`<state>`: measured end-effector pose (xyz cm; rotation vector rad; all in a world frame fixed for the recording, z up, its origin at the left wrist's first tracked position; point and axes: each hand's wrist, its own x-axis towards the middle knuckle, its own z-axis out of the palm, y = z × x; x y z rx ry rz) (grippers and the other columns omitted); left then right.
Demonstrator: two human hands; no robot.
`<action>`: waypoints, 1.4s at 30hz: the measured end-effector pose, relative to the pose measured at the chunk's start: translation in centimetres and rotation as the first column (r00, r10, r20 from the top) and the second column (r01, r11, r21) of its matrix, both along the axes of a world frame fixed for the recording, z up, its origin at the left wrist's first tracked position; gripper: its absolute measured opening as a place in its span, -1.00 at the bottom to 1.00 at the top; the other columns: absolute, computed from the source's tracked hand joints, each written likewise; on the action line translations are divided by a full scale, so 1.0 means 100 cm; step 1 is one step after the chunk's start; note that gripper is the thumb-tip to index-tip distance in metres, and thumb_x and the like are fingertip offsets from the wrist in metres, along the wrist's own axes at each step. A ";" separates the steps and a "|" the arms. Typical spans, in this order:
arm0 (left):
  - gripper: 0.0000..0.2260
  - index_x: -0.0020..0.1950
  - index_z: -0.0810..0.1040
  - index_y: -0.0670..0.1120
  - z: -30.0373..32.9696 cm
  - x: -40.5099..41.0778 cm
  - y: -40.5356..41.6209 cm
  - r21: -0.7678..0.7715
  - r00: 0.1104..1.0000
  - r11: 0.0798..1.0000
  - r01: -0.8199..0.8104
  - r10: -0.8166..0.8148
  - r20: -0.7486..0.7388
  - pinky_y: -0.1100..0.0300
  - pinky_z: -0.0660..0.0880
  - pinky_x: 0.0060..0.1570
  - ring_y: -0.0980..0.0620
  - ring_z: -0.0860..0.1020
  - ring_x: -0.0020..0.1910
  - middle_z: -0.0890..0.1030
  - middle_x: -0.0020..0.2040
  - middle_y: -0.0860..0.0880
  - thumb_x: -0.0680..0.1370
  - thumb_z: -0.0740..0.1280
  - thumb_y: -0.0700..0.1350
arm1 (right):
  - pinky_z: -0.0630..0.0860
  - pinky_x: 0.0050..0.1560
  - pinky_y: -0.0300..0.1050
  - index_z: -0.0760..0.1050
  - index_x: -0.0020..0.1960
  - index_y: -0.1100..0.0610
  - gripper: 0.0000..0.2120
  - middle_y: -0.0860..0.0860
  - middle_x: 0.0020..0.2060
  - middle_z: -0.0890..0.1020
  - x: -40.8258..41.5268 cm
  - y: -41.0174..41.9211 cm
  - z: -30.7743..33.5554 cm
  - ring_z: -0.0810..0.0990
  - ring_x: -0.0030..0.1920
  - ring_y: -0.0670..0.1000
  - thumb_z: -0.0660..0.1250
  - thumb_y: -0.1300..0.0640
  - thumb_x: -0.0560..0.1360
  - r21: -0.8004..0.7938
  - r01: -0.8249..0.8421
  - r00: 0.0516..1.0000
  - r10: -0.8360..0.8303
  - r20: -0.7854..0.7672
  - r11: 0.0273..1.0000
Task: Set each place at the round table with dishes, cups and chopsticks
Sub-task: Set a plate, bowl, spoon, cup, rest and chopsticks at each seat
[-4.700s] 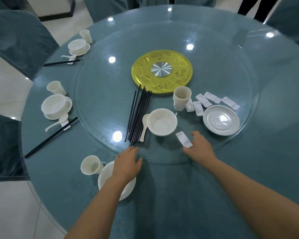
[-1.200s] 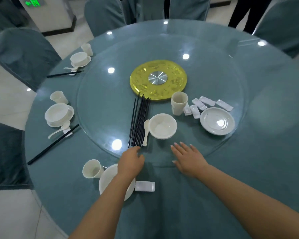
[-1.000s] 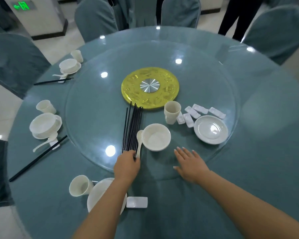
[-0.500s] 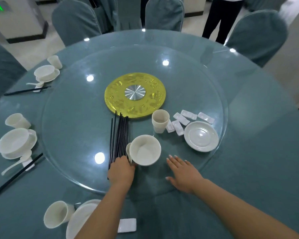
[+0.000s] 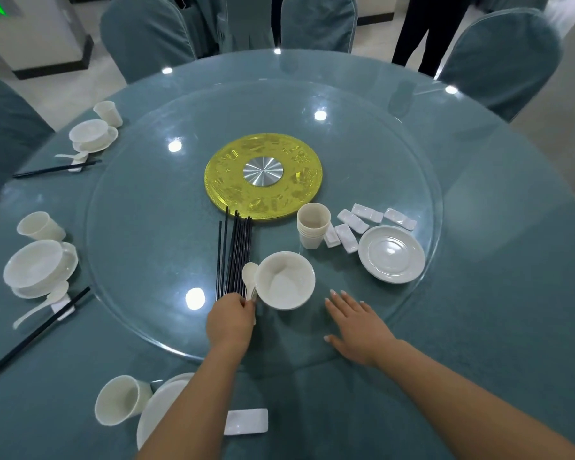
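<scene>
While the left hand [image 5: 230,322] curls its fingers [image 5: 246,302] round the near end of the white spoon [image 5: 249,277], the right hand [image 5: 356,323] lies flat on the glass turntable [image 5: 146,244] with fingers straight and spread, holding nothing. That spoon is glossy white, its oval bowl lying between the bundle of black chopsticks [image 5: 234,255] and a plain white bowl [image 5: 285,279], touching or nearly touching both. The chopsticks are thin, dark and straight, lying side by side and pointing toward the gold disc [image 5: 263,179] at the turntable's centre. Right of the bowl stand a stack of white cups [image 5: 312,225], several small white chopstick rests [image 5: 362,220] and a white plate [image 5: 391,254]. Nearest the person, on the blue-green worktop [image 5: 512,293], sit a cup on its side [image 5: 122,400], a white dish [image 5: 161,410] partly hidden by the forearm and one rest [image 5: 246,421]. Two places at the left are laid with bowl, cup, spoon and chopsticks.
</scene>
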<state>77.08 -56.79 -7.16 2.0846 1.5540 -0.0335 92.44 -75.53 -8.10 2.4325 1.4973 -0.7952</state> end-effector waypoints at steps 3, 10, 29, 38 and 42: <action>-0.68 -0.37 0.50 -0.08 0.006 -0.002 -0.002 0.003 0.999 1.000 -0.025 0.025 0.034 0.21 0.30 -0.41 -0.03 0.49 -0.36 0.51 -0.41 0.02 0.54 0.32 0.03 | -0.10 0.54 0.05 -0.19 0.57 0.05 -0.31 -0.01 0.55 -0.20 -0.001 0.000 0.001 -0.23 0.55 0.00 0.04 -0.19 0.61 0.000 0.007 1.000 -0.007 -0.006 1.000; -0.64 -0.39 0.46 -0.11 0.019 -0.011 -0.006 0.003 0.991 0.996 -0.089 0.089 0.102 0.23 0.25 -0.45 0.06 0.44 -0.43 0.51 -0.43 0.01 0.55 0.32 0.04 | -0.09 0.53 0.04 -0.19 0.57 0.05 -0.31 -0.01 0.56 -0.20 -0.006 -0.006 0.004 -0.22 0.55 0.00 0.05 -0.19 0.61 -0.014 0.009 1.000 -0.009 -0.009 1.000; -0.70 -0.38 0.60 -0.11 0.026 -0.092 -0.080 -0.336 0.855 0.941 -0.031 0.199 0.479 0.21 0.43 -0.28 0.17 0.46 -0.47 0.59 -0.46 0.03 0.50 0.41 0.02 | 0.39 0.23 -0.14 0.53 0.25 0.05 -0.67 -0.05 0.18 0.60 -0.095 0.009 0.040 0.53 0.18 -0.04 0.16 -0.08 0.62 0.239 0.280 0.850 -0.124 -0.512 0.930; -0.75 -0.34 0.65 -0.08 0.014 -0.137 -0.107 -0.434 0.841 0.898 -0.069 0.286 0.459 0.21 0.53 -0.24 0.16 0.54 -0.38 0.64 -0.39 0.01 0.53 0.38 -0.08 | 0.52 -0.08 -0.04 0.47 -0.29 0.04 -0.73 0.06 -0.23 0.65 -0.143 0.034 0.025 0.62 -0.17 0.10 0.25 0.04 0.57 0.203 0.432 0.758 -0.232 -0.610 0.879; -0.79 -0.24 0.69 -0.13 0.009 -0.156 -0.116 -0.485 0.818 0.871 -0.076 0.333 0.469 0.31 0.41 -0.31 0.14 0.46 -0.40 0.63 -0.38 -0.03 0.55 0.34 -0.13 | 0.54 -0.09 -0.04 0.44 -0.33 0.05 -0.71 0.01 -0.30 0.65 -0.161 0.035 0.021 0.61 -0.27 -0.01 0.24 0.08 0.57 0.164 0.422 0.752 -0.243 -0.613 0.892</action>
